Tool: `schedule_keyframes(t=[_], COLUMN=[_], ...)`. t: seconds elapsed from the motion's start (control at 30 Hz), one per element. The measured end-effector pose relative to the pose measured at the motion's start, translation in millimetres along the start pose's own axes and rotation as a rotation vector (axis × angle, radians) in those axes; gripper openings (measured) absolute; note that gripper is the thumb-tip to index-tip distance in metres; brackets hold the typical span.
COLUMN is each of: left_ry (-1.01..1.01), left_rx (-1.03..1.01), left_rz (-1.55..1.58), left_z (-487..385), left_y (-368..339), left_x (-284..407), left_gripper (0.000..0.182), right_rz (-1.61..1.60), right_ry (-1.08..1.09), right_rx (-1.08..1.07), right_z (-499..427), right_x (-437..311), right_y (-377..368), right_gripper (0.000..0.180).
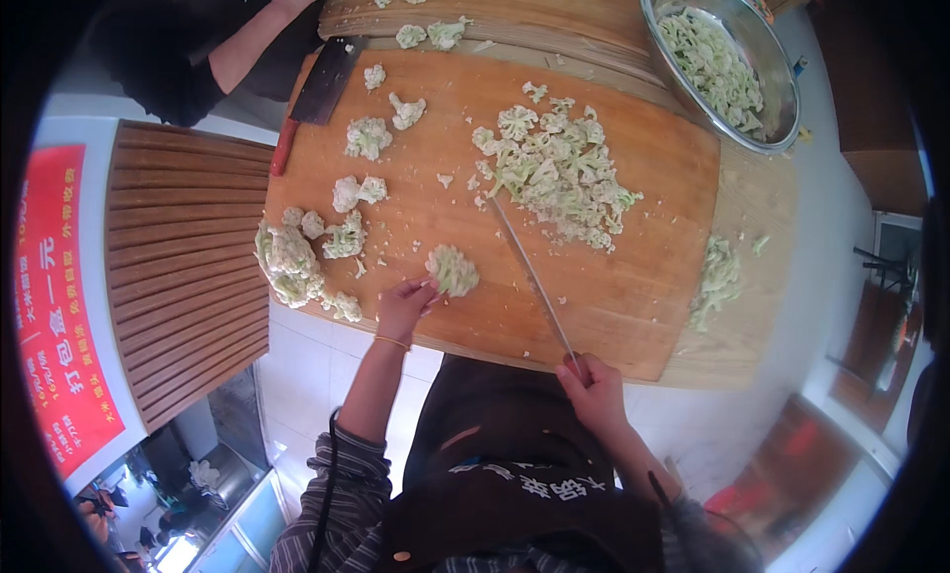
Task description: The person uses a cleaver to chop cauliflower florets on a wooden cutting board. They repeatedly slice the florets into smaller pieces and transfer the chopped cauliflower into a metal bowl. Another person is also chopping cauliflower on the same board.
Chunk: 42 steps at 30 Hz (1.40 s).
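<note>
My left hand [410, 303] grips the stem of a cauliflower floret [453, 271], its head a little blurred, over the near part of a wooden cutting board [638, 298]. In my right hand [594, 387], at the board's front edge, is the handle of a knife [531, 272], seen nearly edge-on. Its blade slants away to the left, and the tip ends beside a heap of cut cauliflower pieces [560, 172]. Left of my left hand sits a large cauliflower chunk [286, 265], with smaller florets [367, 137] spread up the board's left side.
A cleaver [326, 79] with a red handle lies across the board's far left corner. Another person's arm [252, 46] reaches in behind it. At the far right a steel bowl [720, 76] holds cut cauliflower. More pieces [718, 276] lie right of the board.
</note>
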<state>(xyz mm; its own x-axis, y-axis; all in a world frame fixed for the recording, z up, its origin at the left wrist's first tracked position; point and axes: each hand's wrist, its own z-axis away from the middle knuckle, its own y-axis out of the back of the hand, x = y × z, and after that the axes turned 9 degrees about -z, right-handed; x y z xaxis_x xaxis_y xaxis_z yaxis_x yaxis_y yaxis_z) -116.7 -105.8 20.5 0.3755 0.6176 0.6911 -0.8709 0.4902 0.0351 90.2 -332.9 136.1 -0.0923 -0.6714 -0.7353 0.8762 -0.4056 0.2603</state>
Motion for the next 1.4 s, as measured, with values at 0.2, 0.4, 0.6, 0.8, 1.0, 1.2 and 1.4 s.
schedule_keyframes(t=[0.2,0.4,0.6,0.8,1.0,1.2,1.4], left_ry=[0.049,0.08,-0.528,-0.396,-0.477,-0.36,-1.011], left_rx=[0.235,0.083,0.412,0.337,0.447,0.475,0.504], left_rz=[0.447,0.059,-0.222,-0.252,-0.488,-0.669,-0.969], left_z=[2.4,3.7,-3.9,-14.1,-19.4,-8.0,5.1], left_y=[-73.2,-42.5,-31.4,-26.0,-18.2,0.9,19.5], left_x=[-16.5,-24.4,-14.8,-4.5,-10.3,-7.9,-6.6], left_gripper=[0.014,0.035,0.045,0.043,0.044,0.051,0.031], right_rz=[0.046,0.05,0.178,0.38,0.468,0.037,0.086], right_ry=[0.111,-0.01,-0.018,0.06,0.111,0.093,0.163], right_rx=[-0.002,-0.049,-0.104,-0.061,0.001,-0.046,-0.189], right_z=[0.8,2.0,5.5,2.4,-28.6,-83.0,-86.1], right_x=[-10.5,-11.2,-16.8,-30.0,-10.0,10.4,-15.5], right_y=[-21.8,-27.4,-41.6,-56.7,-95.4,-100.4,-49.3], right_gripper=[0.022,0.033,0.039,0.038,0.04,0.042,0.035])
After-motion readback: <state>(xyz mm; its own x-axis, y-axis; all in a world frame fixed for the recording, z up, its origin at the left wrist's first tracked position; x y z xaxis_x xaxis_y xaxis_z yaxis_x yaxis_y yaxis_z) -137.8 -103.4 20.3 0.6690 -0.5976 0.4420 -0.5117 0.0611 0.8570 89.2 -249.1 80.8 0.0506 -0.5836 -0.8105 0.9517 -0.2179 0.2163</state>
